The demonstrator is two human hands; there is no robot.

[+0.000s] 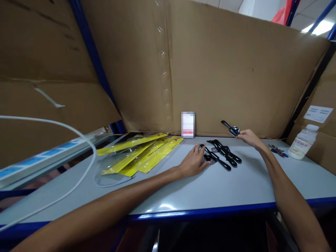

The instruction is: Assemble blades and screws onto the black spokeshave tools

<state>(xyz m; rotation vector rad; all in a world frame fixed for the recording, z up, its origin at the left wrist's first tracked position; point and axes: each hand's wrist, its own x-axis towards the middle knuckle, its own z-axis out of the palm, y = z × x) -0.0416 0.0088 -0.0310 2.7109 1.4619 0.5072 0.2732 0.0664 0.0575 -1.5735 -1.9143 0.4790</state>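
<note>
Fingers of the right hand (249, 137) grasp, as I watch remotely, a glossy black two-handled tool (233, 130) raised above the pale grey desk (244, 189). I cannot tell whether the left hand (191, 162), curved over similar black tools (225, 151) lying there, grips one.

On the table (189, 196), tools (223, 150) lie between packages (156, 154) and bottle (301, 142).

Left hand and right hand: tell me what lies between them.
In the head view, several black tools lie on the table between the left hand and the right hand, which holds a raised black tool.
</note>
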